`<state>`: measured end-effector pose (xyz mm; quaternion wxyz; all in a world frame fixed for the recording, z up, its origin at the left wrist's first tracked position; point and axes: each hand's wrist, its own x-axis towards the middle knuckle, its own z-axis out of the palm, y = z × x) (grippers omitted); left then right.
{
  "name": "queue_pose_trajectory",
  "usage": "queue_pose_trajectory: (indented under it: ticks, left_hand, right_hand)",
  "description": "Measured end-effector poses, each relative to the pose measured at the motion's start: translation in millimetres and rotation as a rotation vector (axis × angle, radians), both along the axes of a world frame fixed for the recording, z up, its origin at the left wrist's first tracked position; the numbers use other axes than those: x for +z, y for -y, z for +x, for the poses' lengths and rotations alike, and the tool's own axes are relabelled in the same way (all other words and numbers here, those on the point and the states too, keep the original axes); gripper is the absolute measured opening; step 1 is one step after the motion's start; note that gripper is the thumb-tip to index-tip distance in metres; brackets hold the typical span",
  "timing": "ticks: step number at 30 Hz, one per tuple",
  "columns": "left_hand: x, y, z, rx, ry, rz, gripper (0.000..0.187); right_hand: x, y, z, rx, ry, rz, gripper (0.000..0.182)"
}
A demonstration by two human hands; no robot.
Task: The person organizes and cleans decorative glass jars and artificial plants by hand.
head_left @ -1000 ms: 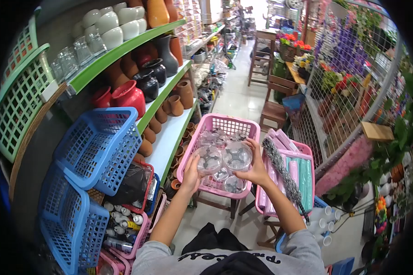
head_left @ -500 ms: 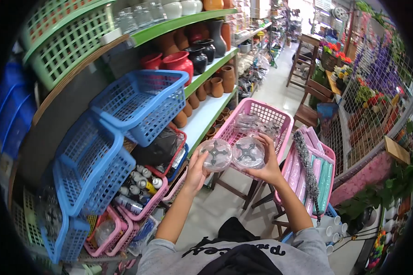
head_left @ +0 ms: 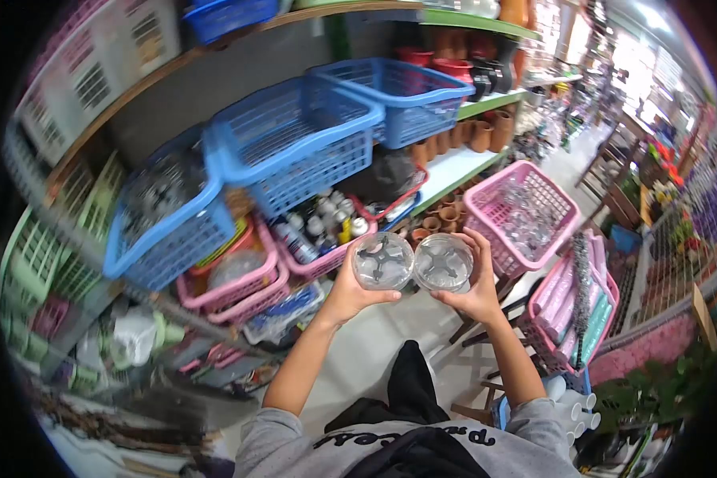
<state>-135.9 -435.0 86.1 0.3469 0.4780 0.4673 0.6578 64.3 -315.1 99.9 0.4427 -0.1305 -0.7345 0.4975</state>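
Observation:
In my left hand [head_left: 346,291] is a round clear plastic container [head_left: 383,261] with a dark cross-shaped pattern on its face. A matching round clear container [head_left: 443,263] is gripped at its right side by my right hand [head_left: 481,288]. The two containers are side by side in front of my body, their edges touching or nearly so. Beyond my right hand stands a pink basket [head_left: 486,227] with several clear plastic pieces in it. On the left, a blue basket [head_left: 163,253] holds more clear plastic items.
Two more blue baskets [head_left: 319,171] stand along the left shelving. Spray cans fill a pink basket [head_left: 327,263] below them. Clay pots [head_left: 481,137] line the shelf behind. To the right, another pink basket [head_left: 551,350] holds wrapped rolls. Tiled floor [head_left: 364,338] shows below my hands.
My view has turned left, bringing the blue basket of clear items into fuller view. Both containers remain in my hands, now away from the pink basket.

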Motion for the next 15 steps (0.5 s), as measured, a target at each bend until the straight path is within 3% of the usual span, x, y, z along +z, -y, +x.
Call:
queue_pose_trajectory:
  ticks: [6,15]
  left_hand:
    - [-2.9,94.5,-21.1,0.291,-0.145,0.017,0.087]
    - [29.0,197.2,-36.4,0.601,-0.248,0.034,0.088]
  right_hand:
    - [5.4,54.9,-47.2,0.179,0.001,0.07,0.101]
    - [31.6,118.0,-105.0,0.434,0.054,0.107,0.102]
